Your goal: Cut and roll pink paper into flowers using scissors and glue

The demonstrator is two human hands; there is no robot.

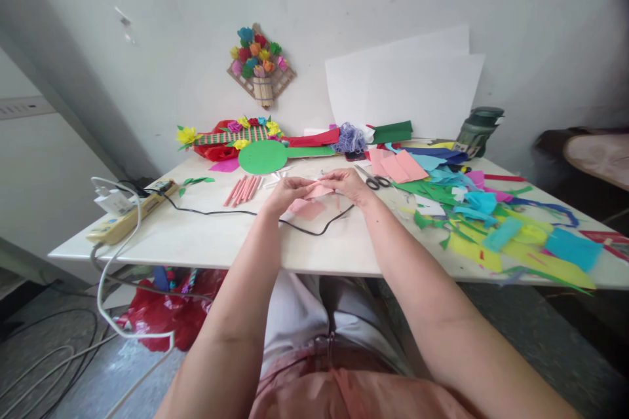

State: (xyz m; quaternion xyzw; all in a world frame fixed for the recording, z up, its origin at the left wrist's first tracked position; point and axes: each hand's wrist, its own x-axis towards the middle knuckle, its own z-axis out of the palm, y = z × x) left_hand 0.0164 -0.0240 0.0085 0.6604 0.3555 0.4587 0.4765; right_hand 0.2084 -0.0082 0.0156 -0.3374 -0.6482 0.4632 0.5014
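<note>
My left hand (286,191) and my right hand (350,183) meet over the middle of the white table (206,239). Both pinch a small piece of pink paper (318,191) between their fingertips, just above the tabletop. Another pink paper piece (307,209) lies flat under the hands. A thin black cable (230,212) runs across the table beneath my wrists. Several rolled pink paper sticks (242,189) lie to the left of my left hand. Scissors (374,181) rest just right of my right hand.
A green paper disc (263,157) and paper flowers lie at the table's back. Pink sheets (396,166) and many coloured scraps (491,222) cover the right side. A power strip (130,215) sits at the left edge, a dark jar (479,131) at the back right.
</note>
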